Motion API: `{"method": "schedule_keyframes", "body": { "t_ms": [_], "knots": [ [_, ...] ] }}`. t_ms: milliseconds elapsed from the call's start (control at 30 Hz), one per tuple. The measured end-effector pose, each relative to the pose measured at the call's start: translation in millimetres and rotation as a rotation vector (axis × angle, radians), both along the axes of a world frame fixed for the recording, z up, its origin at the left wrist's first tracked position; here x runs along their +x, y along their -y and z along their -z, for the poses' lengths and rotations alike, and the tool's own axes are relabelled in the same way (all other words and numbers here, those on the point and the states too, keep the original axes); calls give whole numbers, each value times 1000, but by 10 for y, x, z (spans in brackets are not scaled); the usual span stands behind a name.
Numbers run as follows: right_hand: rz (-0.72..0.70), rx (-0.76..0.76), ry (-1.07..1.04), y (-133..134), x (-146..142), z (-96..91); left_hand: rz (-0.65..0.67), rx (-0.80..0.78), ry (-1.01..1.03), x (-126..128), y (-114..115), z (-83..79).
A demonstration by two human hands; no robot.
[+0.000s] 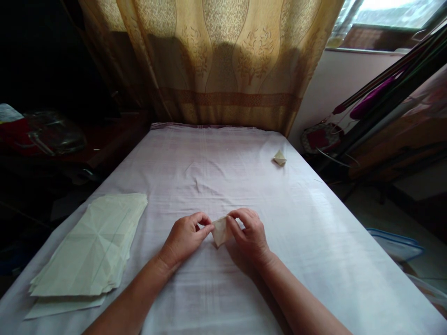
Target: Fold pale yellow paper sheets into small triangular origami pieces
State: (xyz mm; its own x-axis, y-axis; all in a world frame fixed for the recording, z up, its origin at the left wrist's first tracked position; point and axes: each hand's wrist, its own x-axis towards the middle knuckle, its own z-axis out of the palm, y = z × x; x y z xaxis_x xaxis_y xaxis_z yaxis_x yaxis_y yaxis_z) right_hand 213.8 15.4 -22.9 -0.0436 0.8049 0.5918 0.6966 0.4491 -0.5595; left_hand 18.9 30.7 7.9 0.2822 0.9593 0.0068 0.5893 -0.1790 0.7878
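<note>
A small folded piece of pale paper point(220, 230) lies between my two hands on the white cloth of the table point(216, 163). My left hand point(185, 237) pinches its left edge with thumb and forefinger. My right hand point(249, 232) grips its right side, fingers curled over it. A stack of creased pale paper sheets point(94, 246) lies to the left of my left forearm. Another small folded paper shape point(280, 157) sits far off at the back right of the table.
A patterned yellow curtain point(223, 60) hangs behind the table's far edge. Dark clutter with a clear plastic item point(56, 132) lies to the left. Rods and cloth point(384, 88) lean at the right, and a plastic tray point(398, 244) sits on the floor.
</note>
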Motion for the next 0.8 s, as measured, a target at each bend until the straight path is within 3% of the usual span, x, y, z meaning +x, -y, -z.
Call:
{"method": "schedule_keyframes", "body": {
  "t_ms": [200, 333, 467, 567, 800],
  "knots": [
    [112, -152, 59, -104, 15, 109, -9, 105, -167, 46, -245, 95],
    [164, -152, 155, -149, -5, 132, 1, 196, -249, 127, -351, 98],
    [193, -140, 178, -148, -17, 142, 56, 330, -281, 156, -224, 162],
    [189, -158, 173, -137, -15, 144, 233, 454, -342, 81, -81, 261],
    [207, -199, 166, -142, -19, 143, 351, 268, -388, -130, -125, 366]
  ]
}}
